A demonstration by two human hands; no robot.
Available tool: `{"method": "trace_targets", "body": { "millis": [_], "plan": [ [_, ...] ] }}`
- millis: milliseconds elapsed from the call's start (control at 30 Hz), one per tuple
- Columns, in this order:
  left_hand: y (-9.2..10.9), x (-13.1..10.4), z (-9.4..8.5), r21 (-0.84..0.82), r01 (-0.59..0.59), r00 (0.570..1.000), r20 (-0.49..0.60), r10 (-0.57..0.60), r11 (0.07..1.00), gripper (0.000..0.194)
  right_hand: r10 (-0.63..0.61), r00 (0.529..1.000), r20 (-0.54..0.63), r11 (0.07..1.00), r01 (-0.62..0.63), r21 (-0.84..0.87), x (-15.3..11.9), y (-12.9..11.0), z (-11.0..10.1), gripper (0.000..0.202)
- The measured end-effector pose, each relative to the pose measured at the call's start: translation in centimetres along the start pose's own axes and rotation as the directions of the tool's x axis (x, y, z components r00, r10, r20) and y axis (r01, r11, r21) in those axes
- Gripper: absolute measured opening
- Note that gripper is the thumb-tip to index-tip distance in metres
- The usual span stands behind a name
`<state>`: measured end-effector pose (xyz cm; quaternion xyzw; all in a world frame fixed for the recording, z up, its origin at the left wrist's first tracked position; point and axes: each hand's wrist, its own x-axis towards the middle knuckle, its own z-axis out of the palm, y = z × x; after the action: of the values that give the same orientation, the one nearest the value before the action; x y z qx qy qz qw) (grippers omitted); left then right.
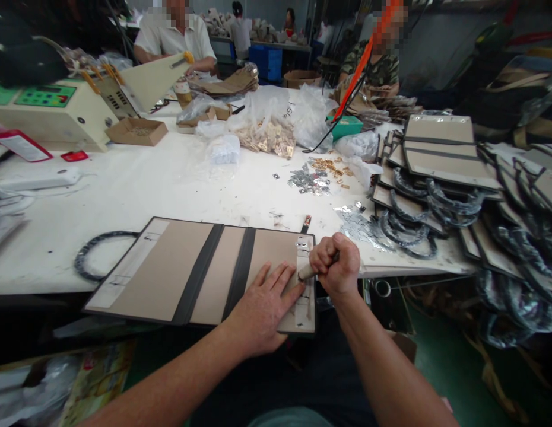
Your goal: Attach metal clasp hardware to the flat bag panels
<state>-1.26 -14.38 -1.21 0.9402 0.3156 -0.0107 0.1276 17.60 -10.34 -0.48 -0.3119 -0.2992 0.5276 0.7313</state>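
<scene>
A flat bag panel [178,264], beige inside with black edges and two dark fold strips, lies open at the table's near edge. My left hand [269,308] rests flat on its right part, fingers spread. My right hand [336,264] is wrapped in a fist round a thick tool handle [308,273], its end down against the white strip on the panel's right edge. The tool's tip is too small to make out. A wrapped loop handle [86,255] sticks out from the panel's left side. Just beyond the right corner lies a small dark strip with a coppery end [306,223].
Silver metal plates [309,181] and gold fittings [336,167] lie loose beyond the panel. Stacked panels with wrapped handles [440,148] fill the right side. A beige machine [48,110] and a cardboard box [137,131] stand at the left. Two people sit across the table.
</scene>
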Motion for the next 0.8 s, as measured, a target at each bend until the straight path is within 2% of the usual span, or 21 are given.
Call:
{"method": "trace_targets", "body": {
  "millis": [267,467,600,700,800],
  "plan": [
    [0.2,-0.1,-0.3,0.01,0.017,1.0,0.013,-0.017,1.0,0.099,0.059,0.994,-0.096,0.994,-0.049,0.101,0.3,0.0,-0.9,0.038],
    [0.4,-0.3,-0.4,0.02,0.021,1.0,0.012,-0.021,1.0,0.102,0.066,0.991,-0.118,0.989,-0.049,0.142,0.2,0.1,-1.2,0.039],
    [0.5,-0.4,-0.4,0.006,0.017,1.0,0.001,-0.017,1.0,0.097,0.073,0.991,-0.115,0.989,-0.057,0.135,0.2,0.1,-0.6,0.04],
    [0.4,-0.5,-0.4,-0.009,0.019,1.0,-0.018,-0.019,1.0,0.095,0.002,0.989,-0.151,0.994,0.015,0.112,0.8,-1.8,0.4,0.04],
    [0.3,-0.6,-0.1,-0.012,0.018,1.0,-0.023,-0.018,1.0,0.095,-0.185,0.969,-0.165,0.983,0.179,-0.045,2.6,-5.6,1.2,0.04]
  ]
}}
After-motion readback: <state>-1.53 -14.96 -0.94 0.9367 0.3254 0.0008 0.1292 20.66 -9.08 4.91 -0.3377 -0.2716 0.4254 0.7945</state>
